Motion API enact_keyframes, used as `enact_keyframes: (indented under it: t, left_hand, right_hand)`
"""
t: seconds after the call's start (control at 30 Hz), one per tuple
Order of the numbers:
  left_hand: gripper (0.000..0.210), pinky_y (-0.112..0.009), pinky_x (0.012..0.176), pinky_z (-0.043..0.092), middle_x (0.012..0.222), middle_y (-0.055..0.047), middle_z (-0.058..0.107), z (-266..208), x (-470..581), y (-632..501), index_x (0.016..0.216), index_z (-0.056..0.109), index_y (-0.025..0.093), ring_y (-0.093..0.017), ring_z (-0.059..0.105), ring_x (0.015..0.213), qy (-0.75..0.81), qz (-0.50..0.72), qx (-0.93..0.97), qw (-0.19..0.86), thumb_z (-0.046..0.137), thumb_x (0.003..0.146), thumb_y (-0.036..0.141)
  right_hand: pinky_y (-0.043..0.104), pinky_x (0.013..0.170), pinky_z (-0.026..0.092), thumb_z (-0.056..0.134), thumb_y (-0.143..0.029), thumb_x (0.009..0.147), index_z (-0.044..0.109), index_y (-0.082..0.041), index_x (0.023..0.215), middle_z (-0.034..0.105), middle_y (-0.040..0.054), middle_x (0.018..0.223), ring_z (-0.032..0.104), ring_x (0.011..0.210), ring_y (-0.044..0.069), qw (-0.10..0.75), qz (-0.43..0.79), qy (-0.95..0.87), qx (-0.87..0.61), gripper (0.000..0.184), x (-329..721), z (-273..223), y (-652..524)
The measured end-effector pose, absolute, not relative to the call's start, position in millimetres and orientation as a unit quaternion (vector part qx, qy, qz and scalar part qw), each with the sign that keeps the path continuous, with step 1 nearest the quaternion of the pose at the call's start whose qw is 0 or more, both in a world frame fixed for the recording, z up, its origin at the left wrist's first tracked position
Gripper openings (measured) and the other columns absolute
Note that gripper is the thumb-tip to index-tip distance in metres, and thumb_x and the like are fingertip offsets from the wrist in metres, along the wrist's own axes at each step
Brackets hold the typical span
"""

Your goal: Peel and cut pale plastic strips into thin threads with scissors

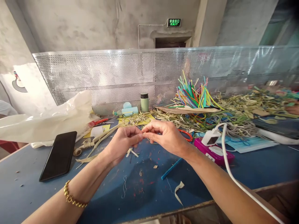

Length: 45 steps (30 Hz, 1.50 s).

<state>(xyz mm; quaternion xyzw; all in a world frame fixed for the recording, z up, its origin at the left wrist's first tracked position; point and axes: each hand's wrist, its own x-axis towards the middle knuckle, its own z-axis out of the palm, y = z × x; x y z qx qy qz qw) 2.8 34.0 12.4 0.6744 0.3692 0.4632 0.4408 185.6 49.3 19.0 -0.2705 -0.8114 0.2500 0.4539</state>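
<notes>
The left hand [126,140] and right hand [164,135] meet fingertip to fingertip above the blue worktop [25,163], each grip pinched closed; I cannot tell what, if anything, it holds. Just below lie short, pale, plant-like strips [134,153], probably light and brittle, best pinched mid-length.

Left arm [93,174], right arm [210,177] in from lower corners. Left hand [123,140], right hand [166,134] meet mid-frame, fingertips [140,136] pinched.

Soft light, glare on perforated panel [130,76], shadowed tabletop [149,168], dark upper-right corner
</notes>
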Motion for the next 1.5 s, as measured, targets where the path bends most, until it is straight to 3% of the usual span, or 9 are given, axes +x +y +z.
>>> enact_keyframes:
  t: [0.13,0.3,0.57,0.73,0.9,1.23,1.33,1.43,1.5]
  left_hand:
    - [0.025,-0.022,0.051,0.033,0.057,0.002,0.051,13,3,32,0.068,0.061,0.014,-0.008,0.044,0.053,0.366,0.457,0.673,0.452,0.068,0.078,0.037]
    - [0.022,-0.023,0.053,0.035,0.059,0.0,0.055,18,4,29,0.078,0.068,0.014,-0.01,0.047,0.055,0.377,0.423,0.702,0.431,0.064,0.08,0.035]
    - [0.024,-0.023,0.048,0.027,0.054,0.001,0.05,17,8,27,0.066,0.069,0.015,-0.009,0.039,0.052,0.424,0.412,0.767,0.249,0.061,0.08,0.033]
    - [0.021,-0.024,0.051,0.032,0.053,0.002,0.052,15,7,29,0.068,0.069,0.015,-0.01,0.043,0.052,0.415,0.489,0.675,0.366,0.064,0.077,0.034]
    - [0.022,-0.024,0.053,0.033,0.057,0.001,0.056,9,11,32,0.069,0.067,0.013,-0.009,0.044,0.053,0.387,0.546,0.602,0.435,0.067,0.075,0.034]
    - [0.031,-0.024,0.05,0.033,0.051,0.0,0.055,6,12,31,0.065,0.065,0.014,-0.01,0.045,0.05,0.443,0.528,0.64,0.341,0.065,0.078,0.042]
    - [0.034,-0.023,0.049,0.034,0.051,0.0,0.056,14,8,28,0.063,0.064,0.014,-0.01,0.046,0.049,0.441,0.516,0.658,0.325,0.064,0.079,0.044]
    - [0.028,-0.024,0.053,0.04,0.06,-0.003,0.063,26,-4,32,0.072,0.069,0.014,-0.012,0.053,0.054,0.406,0.426,0.738,0.33,0.065,0.079,0.04]
    - [0.021,-0.025,0.059,0.044,0.068,-0.004,0.067,32,-17,39,0.08,0.073,0.014,-0.014,0.057,0.062,0.421,0.398,0.773,0.257,0.062,0.08,0.033]
  right_hand:
    - [0.023,0.051,0.044,0.07,-0.036,0.083,0.068,-0.016,0.078,0.061,-0.0002,0.069,0.055,0.054,0.009,0.471,0.235,-0.806,-0.269,0.02,186,21,48]
    - [0.023,0.056,0.041,0.065,-0.027,0.088,0.064,-0.016,0.07,0.058,-0.001,0.068,0.052,0.057,0.009,0.459,0.17,-0.83,-0.267,0.021,190,27,48]
    - [0.025,0.062,0.039,0.06,-0.022,0.09,0.058,-0.016,0.068,0.06,0.0005,0.068,0.052,0.064,0.011,0.421,0.077,-0.854,-0.296,0.023,190,25,46]
    - [0.024,0.053,0.042,0.056,-0.038,0.093,0.065,-0.017,0.085,0.058,-0.0021,0.06,0.052,0.052,0.01,0.473,0.22,-0.795,-0.309,0.024,186,20,48]
    - [0.024,0.049,0.043,0.067,-0.035,0.083,0.069,-0.016,0.088,0.065,0.0009,0.07,0.054,0.052,0.01,0.497,0.305,-0.748,-0.316,0.02,179,12,53]
    - [0.024,0.047,0.036,0.077,-0.036,0.073,0.072,-0.018,0.079,0.058,-0.0027,0.058,0.045,0.05,0.01,0.558,0.401,-0.661,-0.302,0.02,167,5,51]
    - [0.024,0.047,0.036,0.077,-0.036,0.074,0.07,-0.018,0.082,0.056,-0.0035,0.057,0.046,0.05,0.01,0.561,0.454,-0.637,-0.271,0.02,166,5,50]
    - [0.024,0.048,0.036,0.072,-0.036,0.079,0.066,-0.018,0.086,0.056,-0.004,0.056,0.047,0.049,0.01,0.551,0.491,-0.628,-0.246,0.019,167,8,48]
    - [0.025,0.049,0.037,0.069,-0.036,0.082,0.064,-0.017,0.085,0.057,-0.0026,0.058,0.048,0.05,0.01,0.542,0.482,-0.637,-0.26,0.019,166,9,48]
